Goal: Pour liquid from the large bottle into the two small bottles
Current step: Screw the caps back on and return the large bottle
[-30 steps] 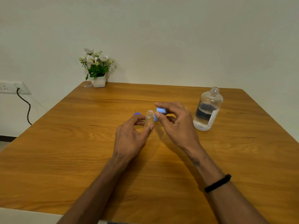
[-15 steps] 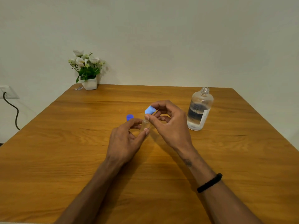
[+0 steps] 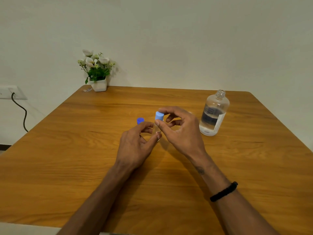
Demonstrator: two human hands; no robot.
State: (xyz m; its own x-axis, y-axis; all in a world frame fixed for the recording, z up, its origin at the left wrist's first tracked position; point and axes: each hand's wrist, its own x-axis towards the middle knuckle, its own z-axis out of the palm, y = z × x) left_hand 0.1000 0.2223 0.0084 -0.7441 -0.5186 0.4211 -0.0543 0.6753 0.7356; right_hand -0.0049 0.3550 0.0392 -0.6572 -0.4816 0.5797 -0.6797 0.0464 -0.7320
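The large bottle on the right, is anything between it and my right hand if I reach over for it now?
No object on the table blocks the way: bare wood lies between your right hand and the large bottle. But that hand is pinching the light blue cap at the small bottle your left hand holds.

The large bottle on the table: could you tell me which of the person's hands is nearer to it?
Right. The right hand, pinching a light blue cap, sits just beside the large bottle, apart from it. The left hand is farther off, beyond the right hand, holding a small bottle.
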